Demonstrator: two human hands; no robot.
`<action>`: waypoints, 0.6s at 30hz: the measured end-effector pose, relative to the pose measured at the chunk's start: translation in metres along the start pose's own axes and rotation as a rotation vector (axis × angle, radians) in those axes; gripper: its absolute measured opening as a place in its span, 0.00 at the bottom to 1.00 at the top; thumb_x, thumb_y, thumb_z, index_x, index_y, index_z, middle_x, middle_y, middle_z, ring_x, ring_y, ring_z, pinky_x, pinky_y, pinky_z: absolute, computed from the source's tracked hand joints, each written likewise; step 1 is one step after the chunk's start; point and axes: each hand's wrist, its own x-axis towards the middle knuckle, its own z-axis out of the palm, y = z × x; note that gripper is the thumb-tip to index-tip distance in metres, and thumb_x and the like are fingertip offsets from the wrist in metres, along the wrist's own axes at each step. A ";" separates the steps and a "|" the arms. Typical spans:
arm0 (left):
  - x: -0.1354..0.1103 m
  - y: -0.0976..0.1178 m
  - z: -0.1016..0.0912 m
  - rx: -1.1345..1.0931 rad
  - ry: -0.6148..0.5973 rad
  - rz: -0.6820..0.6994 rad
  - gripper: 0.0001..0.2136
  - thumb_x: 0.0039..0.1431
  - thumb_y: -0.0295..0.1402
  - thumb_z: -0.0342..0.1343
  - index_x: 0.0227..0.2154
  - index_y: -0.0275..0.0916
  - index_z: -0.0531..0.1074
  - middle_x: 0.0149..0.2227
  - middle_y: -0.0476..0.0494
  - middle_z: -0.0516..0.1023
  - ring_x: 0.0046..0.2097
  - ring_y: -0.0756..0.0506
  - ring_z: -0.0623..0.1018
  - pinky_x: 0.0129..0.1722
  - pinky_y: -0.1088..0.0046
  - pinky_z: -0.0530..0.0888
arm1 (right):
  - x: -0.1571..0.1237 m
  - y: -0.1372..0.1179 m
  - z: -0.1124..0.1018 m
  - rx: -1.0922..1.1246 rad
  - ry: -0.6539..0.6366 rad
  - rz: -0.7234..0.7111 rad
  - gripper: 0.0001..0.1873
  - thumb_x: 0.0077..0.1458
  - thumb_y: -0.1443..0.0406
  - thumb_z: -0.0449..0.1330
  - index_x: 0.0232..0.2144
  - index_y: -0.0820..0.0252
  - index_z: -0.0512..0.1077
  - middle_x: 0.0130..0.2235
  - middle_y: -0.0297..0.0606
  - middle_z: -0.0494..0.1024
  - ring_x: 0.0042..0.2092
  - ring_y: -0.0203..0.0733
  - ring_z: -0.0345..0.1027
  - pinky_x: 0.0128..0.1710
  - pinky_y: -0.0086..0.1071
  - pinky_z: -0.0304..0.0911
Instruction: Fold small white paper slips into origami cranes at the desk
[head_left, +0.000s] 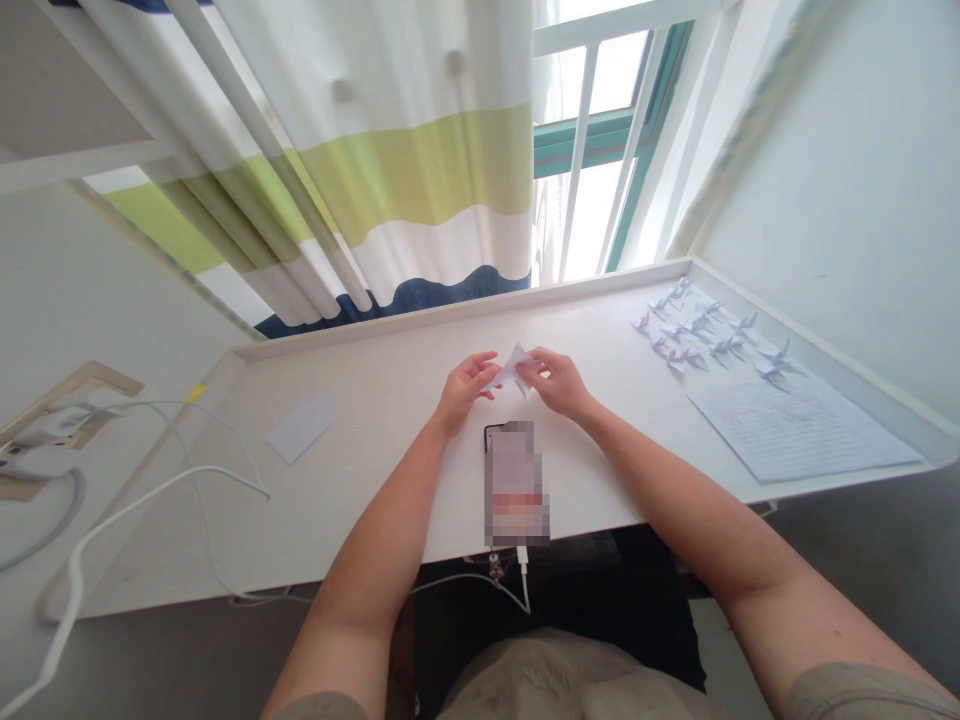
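A partly folded piece of white paper (516, 364) with pointed corners is held just above the white desk, between my two hands. My left hand (466, 388) pinches its left corner between thumb and fingers. On the other side, my right hand (556, 381) grips the right part, its fingertips against the paper. Below the hands, near the desk's front edge, lies a phone (516, 485) with a blurred-out screen and a cable plugged into its lower end. Several folded white paper cranes (701, 330) stand at the far right of the desk.
A flat white paper sheet (301, 427) lies on the left of the desk (390, 420). Written-on sheets (802, 435) rest at the right. White cables (161, 490) run from wall sockets (56, 425) across the left side. A raised rim borders the desk's back, below the curtain (420, 170).
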 end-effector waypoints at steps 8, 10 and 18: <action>0.000 -0.004 0.004 0.115 -0.021 0.064 0.25 0.52 0.45 0.71 0.51 0.39 0.78 0.41 0.40 0.84 0.39 0.45 0.83 0.36 0.72 0.75 | 0.001 0.000 -0.001 0.034 0.105 0.079 0.14 0.57 0.53 0.63 0.32 0.56 0.80 0.32 0.35 0.84 0.34 0.44 0.74 0.37 0.38 0.69; 0.001 -0.005 0.004 0.122 0.031 0.072 0.19 0.54 0.41 0.68 0.47 0.38 0.80 0.37 0.42 0.84 0.37 0.46 0.81 0.35 0.72 0.76 | 0.000 -0.002 0.000 0.038 0.094 0.076 0.14 0.57 0.53 0.64 0.32 0.57 0.80 0.32 0.36 0.84 0.35 0.44 0.74 0.38 0.38 0.69; 0.005 -0.012 0.000 0.279 0.220 0.211 0.10 0.56 0.33 0.64 0.41 0.41 0.83 0.38 0.44 0.84 0.35 0.46 0.78 0.34 0.71 0.76 | 0.002 0.004 0.003 0.216 0.002 0.120 0.17 0.56 0.50 0.66 0.36 0.57 0.79 0.33 0.37 0.83 0.35 0.44 0.76 0.38 0.40 0.73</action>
